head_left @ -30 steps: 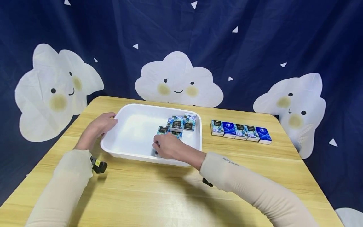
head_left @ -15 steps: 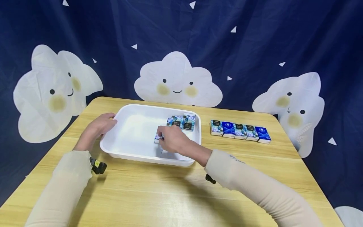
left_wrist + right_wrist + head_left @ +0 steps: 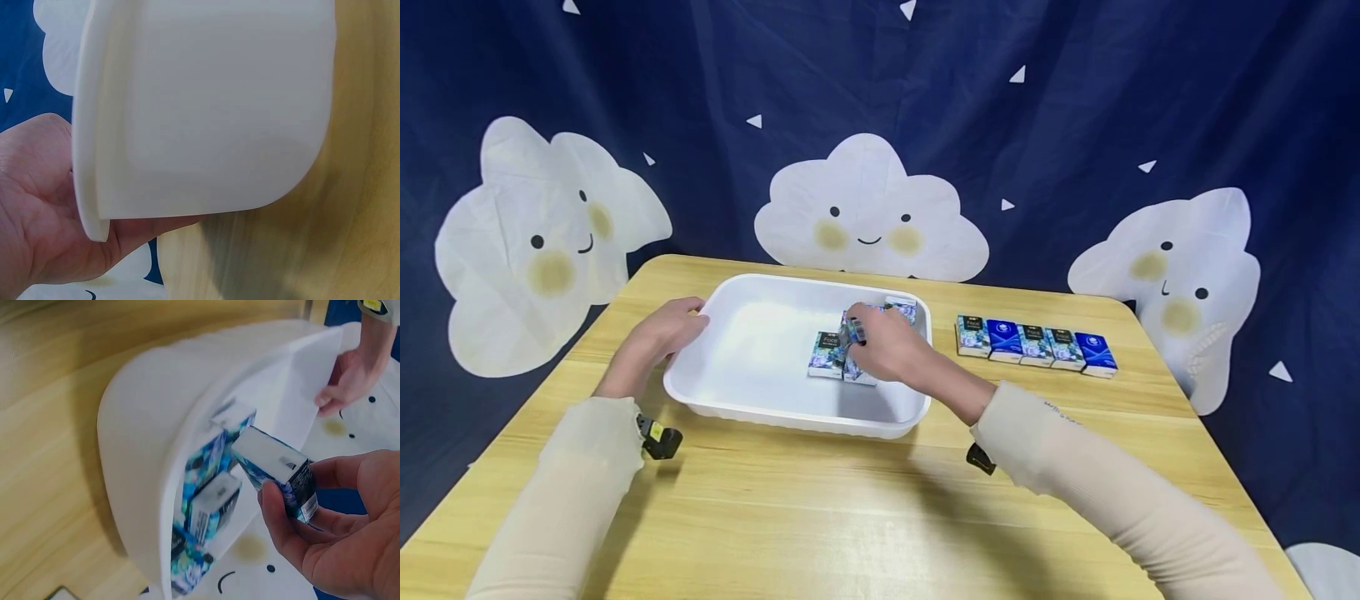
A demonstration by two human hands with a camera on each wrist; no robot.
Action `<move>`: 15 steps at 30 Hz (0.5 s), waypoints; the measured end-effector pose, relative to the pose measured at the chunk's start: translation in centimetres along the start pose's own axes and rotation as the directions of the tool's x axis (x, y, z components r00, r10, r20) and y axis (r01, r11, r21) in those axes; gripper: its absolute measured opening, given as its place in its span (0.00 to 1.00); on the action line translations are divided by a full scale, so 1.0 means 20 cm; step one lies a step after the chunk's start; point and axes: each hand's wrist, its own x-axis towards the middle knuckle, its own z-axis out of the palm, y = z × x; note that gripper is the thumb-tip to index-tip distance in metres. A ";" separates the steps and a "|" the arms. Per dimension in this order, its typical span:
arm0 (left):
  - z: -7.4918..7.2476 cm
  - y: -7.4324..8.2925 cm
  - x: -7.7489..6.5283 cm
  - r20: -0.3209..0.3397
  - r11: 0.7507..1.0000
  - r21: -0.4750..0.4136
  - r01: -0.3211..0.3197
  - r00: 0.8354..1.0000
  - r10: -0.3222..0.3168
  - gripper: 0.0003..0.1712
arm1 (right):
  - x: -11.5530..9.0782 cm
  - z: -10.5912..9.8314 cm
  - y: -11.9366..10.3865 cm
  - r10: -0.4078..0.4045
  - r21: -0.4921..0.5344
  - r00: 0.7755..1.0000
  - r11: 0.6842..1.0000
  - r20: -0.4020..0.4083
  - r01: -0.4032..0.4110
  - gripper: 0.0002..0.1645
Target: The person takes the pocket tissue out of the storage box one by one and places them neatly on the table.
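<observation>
My left hand (image 3: 679, 325) grips the left end of a white plastic tub (image 3: 730, 407), its thumb at the rim and its fingers beneath, as the left wrist view shows. Over the tub's right part, my right hand (image 3: 891, 343) pinches a small pocket tissue pack (image 3: 275, 459) with a blue floral print and white sides, tilted and lifted above the others. Below it, a floral tissue pack (image 3: 826, 357) lies on the tub floor, with a second partly hidden by the hand. Another pack (image 3: 901, 308) shows at the tub's far right corner; others behind the hand are covered.
To the tub's right, a row of tissue packs (image 3: 1036, 346), some floral and some plain blue, lies on the wooden table (image 3: 820, 517). A dark blue curtain (image 3: 1037, 142) with cloud figures hangs behind the table's far edge.
My right hand has moved from the tub's near side toward its far right, carrying a tissue pack up from the floor. My left hand has stayed at the rim.
</observation>
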 end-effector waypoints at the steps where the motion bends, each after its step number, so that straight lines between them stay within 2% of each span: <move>1: 0.00 0.00 0.00 0.002 1.000 -0.001 -0.001 1.000 0.001 0.34 | 0.00 -0.01 0.00 0.015 -0.010 1.000 1.000 -0.001 -0.015 0.30; 7: 0.00 0.00 0.00 0.002 1.000 -0.009 0.006 1.000 -0.006 0.34 | 0.00 -0.09 0.06 0.093 -0.071 0.995 0.993 -0.037 -0.096 0.28; 15: 0.00 0.01 -0.01 -0.007 1.000 0.000 0.009 1.000 -0.009 0.33 | -0.03 -0.17 0.14 0.166 -0.058 0.983 0.984 -0.075 -0.170 0.28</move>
